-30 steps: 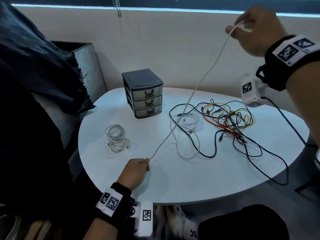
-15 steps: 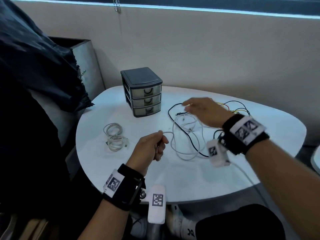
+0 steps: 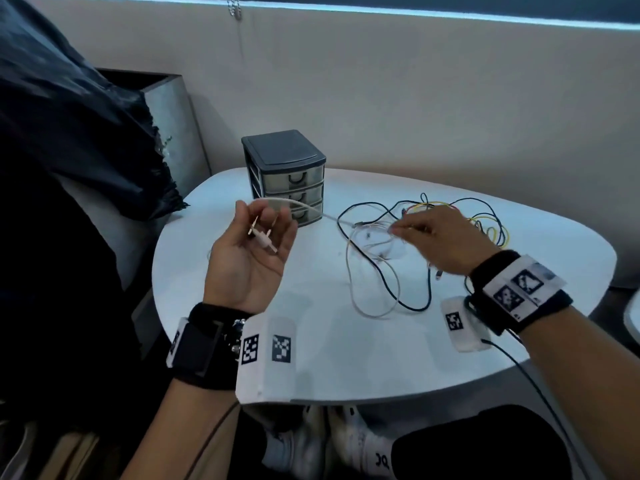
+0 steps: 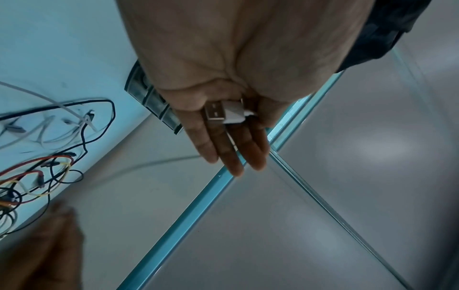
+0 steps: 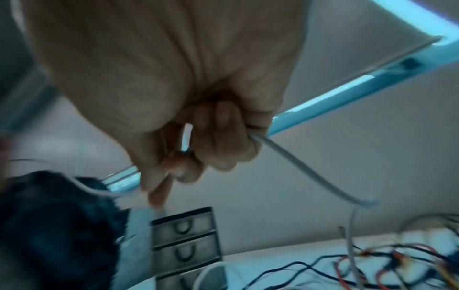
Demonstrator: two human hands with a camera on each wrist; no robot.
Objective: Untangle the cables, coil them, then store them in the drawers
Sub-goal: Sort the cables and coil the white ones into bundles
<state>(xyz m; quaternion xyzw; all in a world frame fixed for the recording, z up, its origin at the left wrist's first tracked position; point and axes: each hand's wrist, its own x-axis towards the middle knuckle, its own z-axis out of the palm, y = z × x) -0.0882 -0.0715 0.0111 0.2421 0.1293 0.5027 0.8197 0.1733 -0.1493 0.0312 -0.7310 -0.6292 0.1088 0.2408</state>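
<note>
A thin white cable [image 3: 298, 204] is held palm-up in the left hand [image 3: 249, 258]; its white USB plug [image 4: 224, 111], plain only in the left wrist view, is clasped under the thumb. The right hand [image 5: 198, 109], clenched on the cable in the right wrist view, is raised over the tangled coloured wires [image 3: 450, 216] beside the small grey three-drawer plastic chest [image 3: 285, 174] on the white round table [image 3: 346, 358].

A white oval worktop [image 3: 346, 358] fills the middle of the head view, its near edge curving across the lower half of the frame. Behind it a pale wall [image 3: 415, 109] runs the full width, topped by a bright blue-white strip [image 3: 450, 15] along the upper edge. A bead chain [image 3: 234, 6] hangs at the top centre. At the upper left a crumpled black bag [image 3: 69, 126] lies against a grey metal box [image 3: 173, 112]. Beneath the worktop, at the bottom centre, white shoes [image 3: 353, 445] show.
</note>
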